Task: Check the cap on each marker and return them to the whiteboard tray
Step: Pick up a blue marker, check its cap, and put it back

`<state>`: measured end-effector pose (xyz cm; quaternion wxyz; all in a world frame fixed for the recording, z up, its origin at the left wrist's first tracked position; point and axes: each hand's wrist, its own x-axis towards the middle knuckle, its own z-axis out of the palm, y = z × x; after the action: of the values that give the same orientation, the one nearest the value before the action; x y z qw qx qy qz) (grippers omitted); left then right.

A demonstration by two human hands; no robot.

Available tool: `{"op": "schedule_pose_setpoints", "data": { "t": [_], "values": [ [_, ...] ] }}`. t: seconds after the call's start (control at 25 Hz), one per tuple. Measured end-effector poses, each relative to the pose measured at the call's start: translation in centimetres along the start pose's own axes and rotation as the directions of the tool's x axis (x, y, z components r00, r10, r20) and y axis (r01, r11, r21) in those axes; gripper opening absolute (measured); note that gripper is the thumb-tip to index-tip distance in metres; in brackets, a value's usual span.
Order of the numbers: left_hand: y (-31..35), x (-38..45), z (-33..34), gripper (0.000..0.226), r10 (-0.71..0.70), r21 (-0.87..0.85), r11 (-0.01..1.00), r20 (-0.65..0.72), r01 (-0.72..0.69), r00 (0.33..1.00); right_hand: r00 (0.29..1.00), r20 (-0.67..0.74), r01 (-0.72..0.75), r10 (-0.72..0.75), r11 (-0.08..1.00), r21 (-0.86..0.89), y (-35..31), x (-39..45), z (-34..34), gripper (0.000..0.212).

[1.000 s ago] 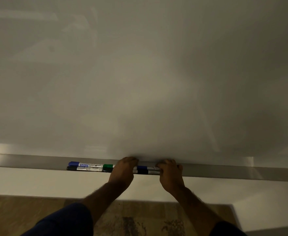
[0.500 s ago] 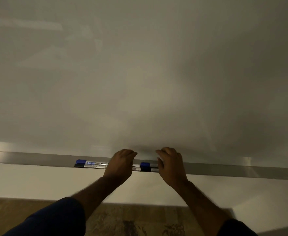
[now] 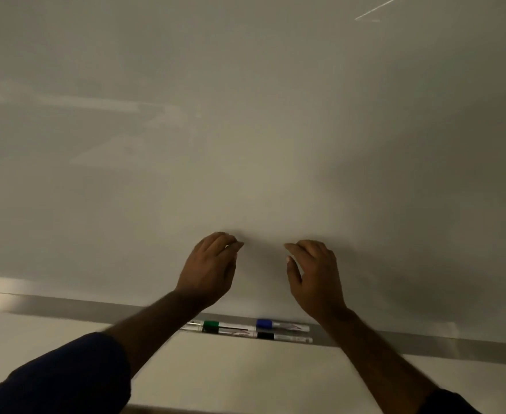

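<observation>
Several markers lie in two rows on the metal whiteboard tray (image 3: 425,343). A green-capped marker (image 3: 215,325) and a blue-capped marker (image 3: 278,324) lie in the back row. A black-capped marker (image 3: 278,336) lies in front of them. All caps look seated. My left hand (image 3: 209,270) and my right hand (image 3: 314,276) hover above the tray in front of the whiteboard (image 3: 245,130). Both hands hold nothing, with fingers loosely curled and apart. My left forearm hides the left ends of the markers.
The white wall (image 3: 230,375) runs below the tray. The tray stretches far to the left and right of the markers. A faint light streak shows at the board's top right.
Both hands have let go of the markers and risen from the tray up in front of the board. The markers stay on the tray. The camera view has tilted upward.
</observation>
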<state>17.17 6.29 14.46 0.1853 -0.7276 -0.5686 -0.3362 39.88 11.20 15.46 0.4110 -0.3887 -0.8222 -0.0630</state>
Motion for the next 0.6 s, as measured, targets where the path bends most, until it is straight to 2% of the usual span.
{"op": "schedule_pose_setpoints", "data": {
  "t": [0.12,0.24,0.32,0.44,0.52,0.6],
  "values": [
    [0.2,-0.8,1.3,0.028,-0.020,-0.033,0.999,0.094,0.024,0.995,0.997,0.075,-0.037,0.035,0.999,0.025,1.0,-1.6,1.0,0.027],
    [0.9,-3.0,4.5,0.032,-0.066,-0.038,0.996,0.327,0.083,0.943,0.955,0.255,-0.157,0.153,0.988,-0.007,3.0,-4.5,3.2,0.032],
    [1.4,-4.8,6.9,0.042,-0.112,-0.015,0.990,0.499,0.138,0.859,0.867,0.429,-0.236,0.254,0.967,-0.097,4.4,-6.4,4.7,0.035],
    [2.5,-6.6,9.7,0.063,-0.161,0.007,0.977,0.682,0.214,0.714,0.698,0.657,-0.195,0.284,0.959,-0.207,6.0,-8.7,6.6,0.043],
    [3.1,-7.0,11.0,0.069,-0.158,0.006,0.975,0.726,0.223,0.669,0.639,0.716,-0.184,0.282,0.960,-0.213,6.3,-9.6,7.5,0.047],
    [3.6,-7.1,11.9,0.070,-0.174,0.009,0.968,0.741,0.250,0.648,0.612,0.739,-0.164,0.283,0.959,-0.231,6.3,-10.1,8.1,0.049]
  ]
}}
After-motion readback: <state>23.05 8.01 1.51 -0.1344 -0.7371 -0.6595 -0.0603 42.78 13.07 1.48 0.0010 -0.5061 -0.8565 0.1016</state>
